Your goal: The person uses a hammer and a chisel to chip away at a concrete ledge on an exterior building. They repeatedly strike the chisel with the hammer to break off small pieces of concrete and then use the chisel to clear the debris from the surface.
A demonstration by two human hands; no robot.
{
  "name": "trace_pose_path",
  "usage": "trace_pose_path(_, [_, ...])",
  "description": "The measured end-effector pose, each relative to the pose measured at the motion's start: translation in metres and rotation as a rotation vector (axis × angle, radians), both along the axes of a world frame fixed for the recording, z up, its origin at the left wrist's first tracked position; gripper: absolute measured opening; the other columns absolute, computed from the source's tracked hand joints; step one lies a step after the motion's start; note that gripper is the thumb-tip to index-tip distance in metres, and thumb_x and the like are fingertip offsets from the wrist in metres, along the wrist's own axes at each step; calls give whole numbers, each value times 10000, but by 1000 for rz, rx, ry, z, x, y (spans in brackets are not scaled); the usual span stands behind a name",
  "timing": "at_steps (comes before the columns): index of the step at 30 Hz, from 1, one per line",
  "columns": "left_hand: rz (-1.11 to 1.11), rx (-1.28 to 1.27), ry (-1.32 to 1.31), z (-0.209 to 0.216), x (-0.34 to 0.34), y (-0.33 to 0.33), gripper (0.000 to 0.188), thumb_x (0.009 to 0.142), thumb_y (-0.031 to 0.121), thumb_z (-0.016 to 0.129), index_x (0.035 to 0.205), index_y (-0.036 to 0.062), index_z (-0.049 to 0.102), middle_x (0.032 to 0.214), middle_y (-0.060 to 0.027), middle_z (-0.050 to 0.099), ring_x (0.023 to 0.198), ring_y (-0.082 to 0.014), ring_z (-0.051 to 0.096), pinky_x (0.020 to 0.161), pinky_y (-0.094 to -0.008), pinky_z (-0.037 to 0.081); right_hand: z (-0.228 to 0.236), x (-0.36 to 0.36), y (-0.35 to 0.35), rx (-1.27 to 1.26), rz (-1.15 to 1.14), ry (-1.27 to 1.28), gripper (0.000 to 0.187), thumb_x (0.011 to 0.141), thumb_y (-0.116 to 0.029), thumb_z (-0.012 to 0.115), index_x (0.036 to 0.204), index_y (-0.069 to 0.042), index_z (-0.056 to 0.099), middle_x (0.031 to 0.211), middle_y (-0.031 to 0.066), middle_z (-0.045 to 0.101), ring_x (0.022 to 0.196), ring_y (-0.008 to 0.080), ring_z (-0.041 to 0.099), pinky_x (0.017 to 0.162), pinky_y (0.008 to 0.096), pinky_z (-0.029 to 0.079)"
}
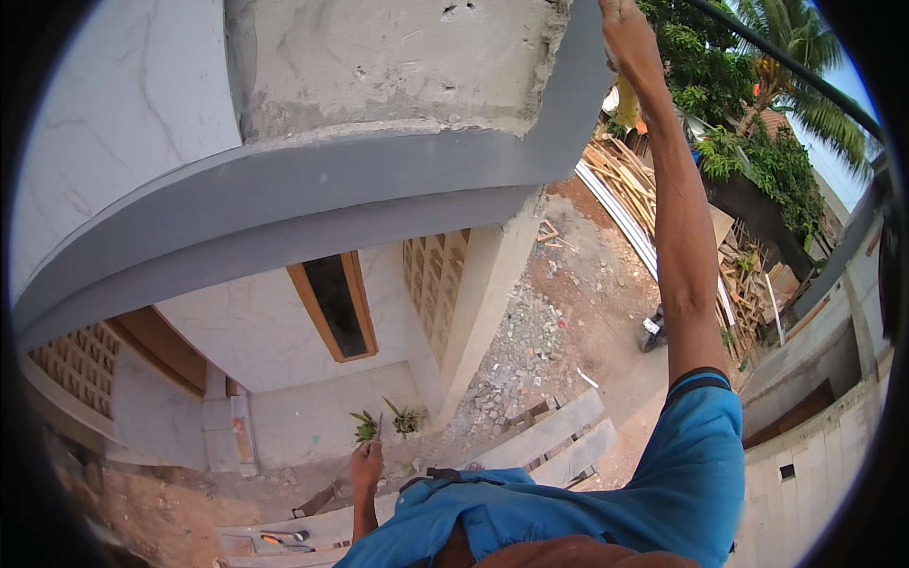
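Low in the view, my left hand [366, 466] is closed around a thin, narrow tool [381, 428] that points upward; its kind is too small to make out. My right arm stretches high, and my right hand [625, 30] is at the top edge beside the corner of the grey-painted beam [312, 185]. The picture's edge cuts off its fingers, so what they touch is hidden. Above the beam lies a rough cement-plastered panel [398, 71], with a white marbled wall panel [133, 104] to its left.
Far below are a tiled porch [322, 407], potted plants [405, 418] and rubble [525, 331]. Planks [559, 445] lie beneath me, with an orange-handled tool [273, 539] at lower left. Stacked timber [620, 189] and a dark cable [786, 62] are at right.
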State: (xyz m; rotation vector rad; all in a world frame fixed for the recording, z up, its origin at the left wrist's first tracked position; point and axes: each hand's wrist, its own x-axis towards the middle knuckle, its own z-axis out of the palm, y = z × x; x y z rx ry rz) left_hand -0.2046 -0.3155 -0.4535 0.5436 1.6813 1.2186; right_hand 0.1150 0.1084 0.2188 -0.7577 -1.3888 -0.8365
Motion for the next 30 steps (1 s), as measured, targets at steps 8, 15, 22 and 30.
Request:
trace_pose_path(8, [0, -31, -24, -33, -19, -27, 212, 970, 225, 594, 925, 41, 688, 633, 44, 522, 521, -54, 451, 471, -269, 342, 14, -26, -84, -486, 610, 3, 382, 1080, -377, 451, 923, -49, 565, 660, 14, 505, 563, 149, 548, 508, 347, 441])
trace_pose_path(15, [-30, 6, -78, -4, -24, -2, 203, 968, 222, 591, 905, 53, 683, 615, 46, 506, 498, -60, 441, 465, -267, 342, -49, -30, -38, -462, 77, -40, 583, 1038, -554, 459, 916, 11, 533, 822, 243, 658, 795, 435, 645, 762, 510, 499])
trace_pose_path(22, [9, -57, -70, -20, -33, -18, 208, 969, 222, 594, 890, 49, 678, 613, 36, 513, 489, -72, 455, 462, -265, 350, -13, -54, -115, -134, 244, -9, 474, 1087, -410, 434, 1015, 45, 544, 818, 165, 550, 773, 250, 518, 764, 427, 451])
trace_pose_path(30, [47, 12, -185, -44, -42, -12, 217, 948, 248, 627, 885, 46, 675, 616, 10, 545, 470, -86, 472, 431, -272, 342, -36, -34, -59, -576, 15, -104, 619, 1044, -592, 401, 1026, 3, 569, 914, 292, 675, 914, 524, 634, 790, 521, 488])
